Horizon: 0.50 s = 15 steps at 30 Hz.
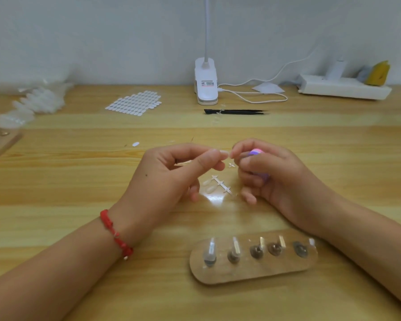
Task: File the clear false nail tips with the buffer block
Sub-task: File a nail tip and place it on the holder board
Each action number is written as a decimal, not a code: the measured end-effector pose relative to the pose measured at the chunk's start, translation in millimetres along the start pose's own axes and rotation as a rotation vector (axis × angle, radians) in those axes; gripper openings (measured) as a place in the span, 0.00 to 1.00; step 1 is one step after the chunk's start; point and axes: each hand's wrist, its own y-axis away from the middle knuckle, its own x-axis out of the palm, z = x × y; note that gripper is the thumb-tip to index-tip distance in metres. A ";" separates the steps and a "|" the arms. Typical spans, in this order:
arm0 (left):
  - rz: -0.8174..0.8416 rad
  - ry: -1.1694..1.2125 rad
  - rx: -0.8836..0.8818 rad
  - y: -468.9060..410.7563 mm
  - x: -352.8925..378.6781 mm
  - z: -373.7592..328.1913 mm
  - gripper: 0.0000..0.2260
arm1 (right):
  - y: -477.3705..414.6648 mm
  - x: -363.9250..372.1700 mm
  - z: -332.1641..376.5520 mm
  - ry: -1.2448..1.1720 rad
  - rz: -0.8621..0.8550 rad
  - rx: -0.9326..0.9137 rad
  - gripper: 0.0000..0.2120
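1. The left hand (171, 177) pinches a clear nail tip (223, 152) between thumb and forefinger, with its other fingers loosely curled below. The right hand (271, 174) is curled round a pink-and-purple buffer block (256, 152), of which only the upper end and a sliver lower down show. Tip and block are held above the table, just beside each other. Whether they touch cannot be told.
2. The wooden table (79, 193) fills the lower view, and both forearms rest on it.
3. A rounded wooden board (252, 274) lies near the front edge, under the right forearm. It carries five small metal stands in a row.
4. A white power strip (343, 88) sits at the back right against the wall.
5. A heap of clear bags of nail tips (36, 101) lies at the back left, with the corner of a second wooden board (2, 144) in front of it.
6. A white clip lamp base (206, 82) stands at the back centre, with its cable looping to the right.
7. A sheet of white oval tabs (134, 101) lies to the left of the lamp.
8. Black tweezers (236, 111) lie in front of the lamp base.
9. A red cord bracelet (116, 235) circles the left wrist.
10. A clear strip of nail tips (218, 184) lies on the table between the two hands.
11. One loose white tab (136, 144) lies beyond the left hand.
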 end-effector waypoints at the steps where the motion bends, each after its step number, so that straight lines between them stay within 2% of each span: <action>1: 0.013 -0.016 0.005 0.4 0.4 -0.1 0.09 | 0.1 0.8 -1.3 0.069 0.002 -0.024 0.04; 10: -0.027 -0.062 0.013 0.8 3.5 0.6 0.08 | -0.7 -1.2 -2.8 0.120 -0.040 -0.016 0.09; 15: 0.024 -0.290 0.189 6.5 10.9 3.3 0.07 | -2.4 -4.4 -6.7 0.230 0.000 -0.031 0.13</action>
